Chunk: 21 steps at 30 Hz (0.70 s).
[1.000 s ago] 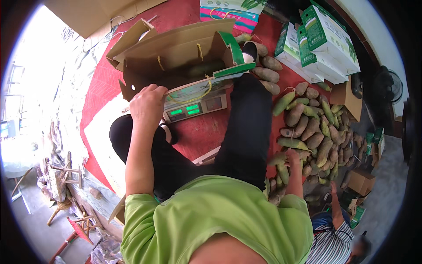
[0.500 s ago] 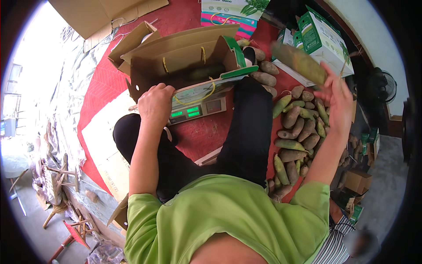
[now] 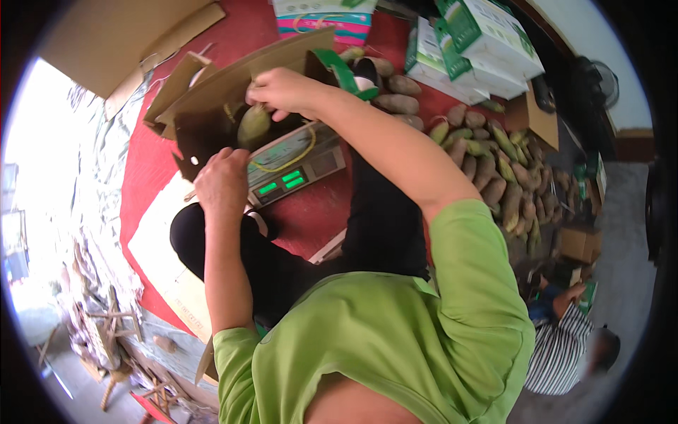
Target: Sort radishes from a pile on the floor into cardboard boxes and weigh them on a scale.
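An opened cardboard carton (image 3: 219, 83) with green flaps and yellow cord handles stands on a digital scale (image 3: 323, 164) with lit green figures. My left hand (image 3: 222, 177) is closed on the carton's near left edge. Over the carton's opening, my right hand (image 3: 286, 92) grips one end of a green radish (image 3: 254, 128), which hangs downward at the carton's mouth. The fingertips of that hand are partly hidden. Most of the carton's inside is dark, so its contents cannot be made out.
A heap of green and mud-brown radishes (image 3: 505, 173) lies on the red mat to the right. White-and-green cartons (image 3: 487, 35) stand behind it. A pink-and-blue box (image 3: 325, 28) is at the back. Another person in a striped shirt (image 3: 561, 350) sits lower right.
My right hand has swung left from above the heap to the carton, carrying the radish. My left hand stays on the carton's edge. The whole view has shifted slightly.
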Each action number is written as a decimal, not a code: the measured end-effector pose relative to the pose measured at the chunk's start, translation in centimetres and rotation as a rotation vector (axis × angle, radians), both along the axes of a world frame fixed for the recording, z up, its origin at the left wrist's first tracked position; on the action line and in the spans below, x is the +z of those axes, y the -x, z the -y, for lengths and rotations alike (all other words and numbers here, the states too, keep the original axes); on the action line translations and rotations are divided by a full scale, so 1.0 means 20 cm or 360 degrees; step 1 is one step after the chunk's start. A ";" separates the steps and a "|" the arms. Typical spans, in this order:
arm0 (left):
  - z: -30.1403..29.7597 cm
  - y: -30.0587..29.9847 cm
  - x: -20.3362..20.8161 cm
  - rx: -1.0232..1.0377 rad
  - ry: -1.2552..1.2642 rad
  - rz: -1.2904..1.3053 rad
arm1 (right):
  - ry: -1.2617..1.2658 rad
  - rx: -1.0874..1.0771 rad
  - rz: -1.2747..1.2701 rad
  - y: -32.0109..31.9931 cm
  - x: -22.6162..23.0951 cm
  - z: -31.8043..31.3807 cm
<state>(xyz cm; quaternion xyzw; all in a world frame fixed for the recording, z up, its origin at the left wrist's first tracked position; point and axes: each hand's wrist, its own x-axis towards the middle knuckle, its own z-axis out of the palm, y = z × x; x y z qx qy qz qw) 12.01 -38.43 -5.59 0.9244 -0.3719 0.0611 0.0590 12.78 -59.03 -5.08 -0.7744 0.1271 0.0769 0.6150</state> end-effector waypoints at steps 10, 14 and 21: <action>0.00 0.00 0.04 0.0026 0.0040 -0.0084 | -0.0038 -0.0686 0.0482 0.66 0.07 0.58; 0.05 0.02 0.02 0.0034 0.0050 -0.0073 | 0.0046 -0.1118 0.0072 1.21 -0.34 0.81; 0.00 -0.04 -0.05 0.0065 0.0018 0.0010 | 0.0975 -0.0557 -0.1091 2.19 -1.25 0.66</action>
